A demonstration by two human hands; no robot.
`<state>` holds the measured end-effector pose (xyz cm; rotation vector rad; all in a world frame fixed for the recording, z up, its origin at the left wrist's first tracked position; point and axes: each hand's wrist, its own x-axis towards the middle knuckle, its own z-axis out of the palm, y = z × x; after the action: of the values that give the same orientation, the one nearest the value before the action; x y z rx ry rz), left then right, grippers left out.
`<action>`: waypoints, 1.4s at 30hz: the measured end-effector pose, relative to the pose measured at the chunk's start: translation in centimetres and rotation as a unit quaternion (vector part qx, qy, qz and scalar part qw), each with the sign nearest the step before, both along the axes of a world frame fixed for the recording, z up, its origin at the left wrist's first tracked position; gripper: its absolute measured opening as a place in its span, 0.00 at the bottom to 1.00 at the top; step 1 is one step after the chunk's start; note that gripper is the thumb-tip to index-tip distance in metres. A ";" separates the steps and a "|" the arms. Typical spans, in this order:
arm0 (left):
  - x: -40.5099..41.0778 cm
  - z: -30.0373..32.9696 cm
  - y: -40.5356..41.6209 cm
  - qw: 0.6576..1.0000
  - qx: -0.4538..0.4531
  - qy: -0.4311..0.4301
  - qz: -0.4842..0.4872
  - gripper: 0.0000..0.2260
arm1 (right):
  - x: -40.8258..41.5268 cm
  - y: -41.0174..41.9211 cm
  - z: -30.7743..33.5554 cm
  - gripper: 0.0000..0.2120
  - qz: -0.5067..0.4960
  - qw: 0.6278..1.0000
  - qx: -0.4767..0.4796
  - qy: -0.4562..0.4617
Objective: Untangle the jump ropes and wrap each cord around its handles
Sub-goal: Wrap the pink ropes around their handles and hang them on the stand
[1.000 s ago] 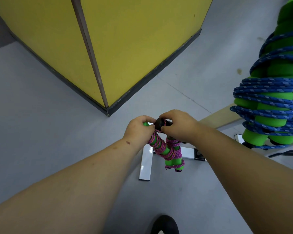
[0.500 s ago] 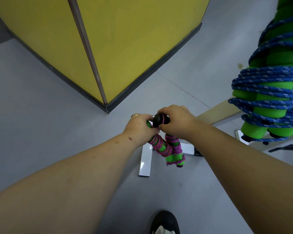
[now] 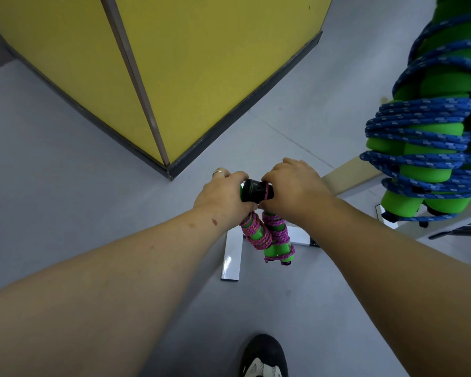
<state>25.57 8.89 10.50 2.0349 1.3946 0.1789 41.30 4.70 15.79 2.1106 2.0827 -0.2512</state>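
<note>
The light is even and soft, fairly bright, with only faint shadows on the grey floor (image 3: 65,159); a small glare patch shines on the white bar (image 3: 231,261) below the hands. The wide lens bends straight lines toward the edges, so the yellow wall (image 3: 201,63) leans. The blue rope bundle (image 3: 430,148) at the right edge looks slightly soft, perhaps too close for focus.

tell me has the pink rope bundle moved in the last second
No, not noticeably: the pink rope bundle stays just below and right of the yellow cabinet's corner, its lower end by the white floor bracket, as before.
</note>
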 end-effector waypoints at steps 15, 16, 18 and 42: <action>0.9 0.4 -1.0 0.995 0.078 0.031 -0.045 0.19 | 0.2 -0.8 0.1 0.05 -0.075 0.996 -0.027 0.047; 1.0 0.3 -1.1 0.996 0.079 0.028 -0.039 0.19 | 0.1 -0.9 0.2 0.05 -0.086 0.994 -0.035 0.061; 1.3 0.2 -1.4 0.996 0.084 0.029 -0.024 0.19 | 0.0 -1.0 0.2 0.04 -0.098 0.992 -0.038 0.070; 2.7 -1.9 -0.8 0.965 -0.173 -0.163 0.107 0.44 | -0.4 -1.3 0.8 0.11 -0.107 0.990 -0.082 -0.041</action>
<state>28.27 8.12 8.55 1.4922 1.3265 0.3244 40.89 3.43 16.64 2.2038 1.7274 -0.3432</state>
